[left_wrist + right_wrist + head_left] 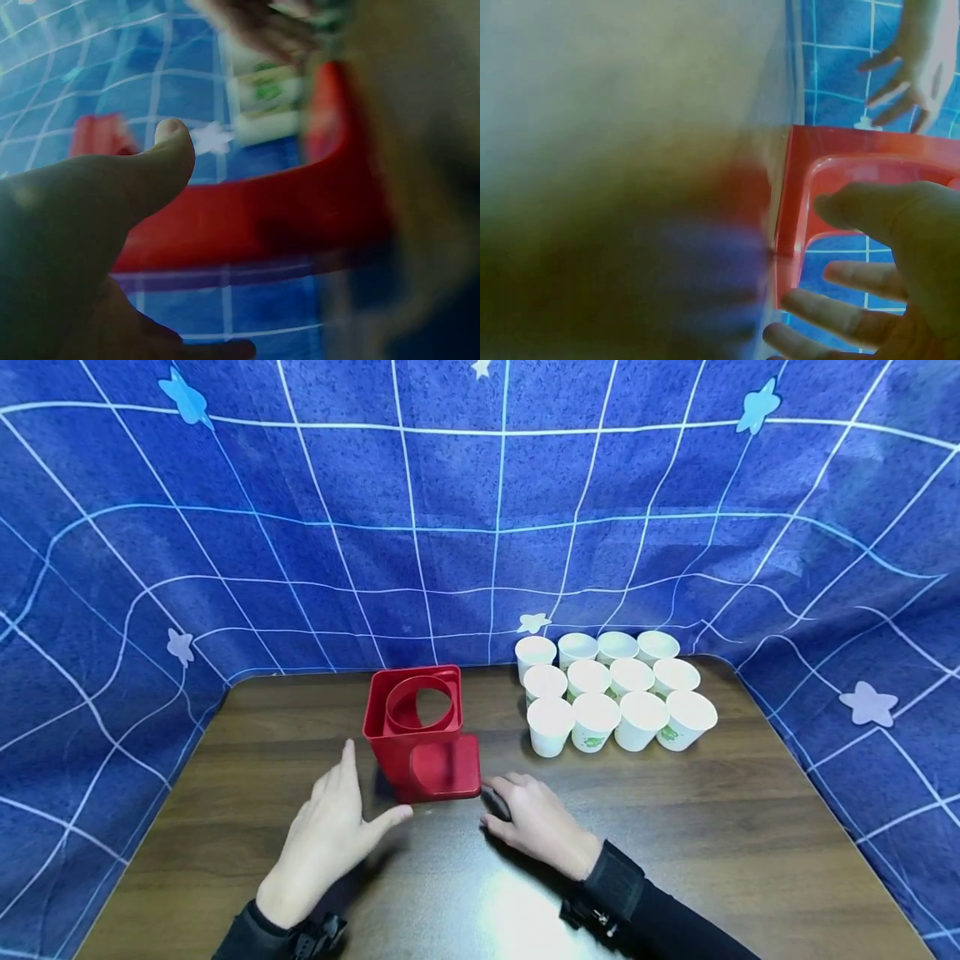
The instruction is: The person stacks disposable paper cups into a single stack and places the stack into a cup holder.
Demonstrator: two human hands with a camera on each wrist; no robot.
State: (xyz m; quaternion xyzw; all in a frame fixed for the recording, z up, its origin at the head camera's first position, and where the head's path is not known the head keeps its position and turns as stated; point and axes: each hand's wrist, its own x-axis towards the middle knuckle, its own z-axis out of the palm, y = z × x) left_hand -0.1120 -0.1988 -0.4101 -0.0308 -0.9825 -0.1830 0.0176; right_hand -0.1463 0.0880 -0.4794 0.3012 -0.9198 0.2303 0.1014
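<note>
A red plastic holder [444, 766] stands on the wooden table, with a round opening in its square top and a flat foot reaching out to the right. My left hand [330, 828] hovers just in front of its left side, fingers straight and thumb spread toward the holder. Close by the foot's front right corner is my right hand [542, 825], palm down, fingers loosely bent and thumb apart from them. Nothing shows between the fingers [855, 311] and thumb in the right wrist view. In the left wrist view the holder [247, 225] is blurred behind my thumb.
Rows of white paper cups [642, 721] stand mouth up at the back right of the wooden table [285, 718], some with a green print. A blue cloth [450, 552] with white grid lines and stars hangs behind and at both sides.
</note>
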